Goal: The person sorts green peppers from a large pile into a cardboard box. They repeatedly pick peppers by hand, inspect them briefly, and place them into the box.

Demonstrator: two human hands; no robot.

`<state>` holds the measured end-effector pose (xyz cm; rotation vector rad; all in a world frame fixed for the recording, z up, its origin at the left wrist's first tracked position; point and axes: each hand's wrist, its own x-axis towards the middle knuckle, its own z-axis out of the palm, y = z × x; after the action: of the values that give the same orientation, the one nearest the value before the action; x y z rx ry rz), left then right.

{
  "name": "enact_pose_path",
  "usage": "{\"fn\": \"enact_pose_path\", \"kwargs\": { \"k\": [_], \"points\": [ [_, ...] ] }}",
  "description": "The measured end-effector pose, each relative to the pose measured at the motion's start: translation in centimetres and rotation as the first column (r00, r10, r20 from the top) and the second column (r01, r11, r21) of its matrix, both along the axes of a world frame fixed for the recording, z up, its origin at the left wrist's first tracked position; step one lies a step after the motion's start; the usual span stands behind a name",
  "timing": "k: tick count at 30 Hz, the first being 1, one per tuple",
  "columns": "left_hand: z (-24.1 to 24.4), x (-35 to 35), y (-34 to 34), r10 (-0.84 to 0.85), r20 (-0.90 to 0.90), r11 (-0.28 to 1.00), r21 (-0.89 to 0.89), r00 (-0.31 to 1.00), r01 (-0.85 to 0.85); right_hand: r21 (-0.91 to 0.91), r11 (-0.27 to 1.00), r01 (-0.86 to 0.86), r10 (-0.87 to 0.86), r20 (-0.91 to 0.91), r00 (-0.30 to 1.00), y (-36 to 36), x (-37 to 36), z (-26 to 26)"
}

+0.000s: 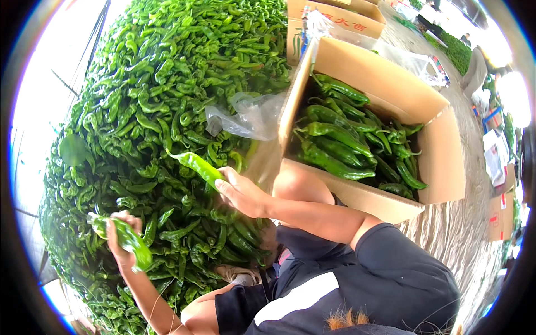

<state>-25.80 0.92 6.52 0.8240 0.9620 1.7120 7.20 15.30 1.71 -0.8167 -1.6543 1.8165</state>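
Observation:
My right hand (pixel 243 194) grips one long green pepper (pixel 199 166) by its blunt end, with the curled stem pointing away to the upper left. Lower on the left, my left hand (pixel 121 234) is closed around green pepper (pixel 136 247); blur hides whether it is one or more. Both hands are above a large heap of green peppers (pixel 142 113). Beside my right knee stands an open cardboard box (pixel 439 159), tilted in view, with several long green peppers (pixel 335 134) lying in it, most of them roughly side by side.
A clear plastic sheet (pixel 255 117) lies between heap and box. Another printed cardboard box (pixel 335 19) stands behind, bearing writing. Plastic film hangs over the near box's far rim. At right are a floor sheet (pixel 444 234), more cartons (pixel 500 215) and a distant pepper heap (pixel 450 50) with people.

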Motion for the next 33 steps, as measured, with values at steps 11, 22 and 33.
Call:
{"fn": "enact_pose_path", "kwargs": {
  "k": [11, 22, 33],
  "points": [
    [-1.3, 22.4, 1.4, -0.210, 0.063, 0.978, 0.000, 0.976, 0.211, 0.579, 0.804, 0.136, 0.008, -0.239, 0.971, -7.2, 7.2, 0.4],
    [0.9, 30.3, 2.7, -0.646, 0.180, 0.754, 0.000, 0.741, 0.657, -0.566, 0.748, 0.348, -0.664, -0.621, 0.417, -1.6, 22.9, 1.2],
    [-0.9, 30.0, 3.3, -0.575, 0.055, 0.815, -0.041, 0.816, 0.577, 0.190, 0.593, 0.783, -0.745, -0.241, 0.623, 0.6, 30.9, 0.4]
  ]
}}
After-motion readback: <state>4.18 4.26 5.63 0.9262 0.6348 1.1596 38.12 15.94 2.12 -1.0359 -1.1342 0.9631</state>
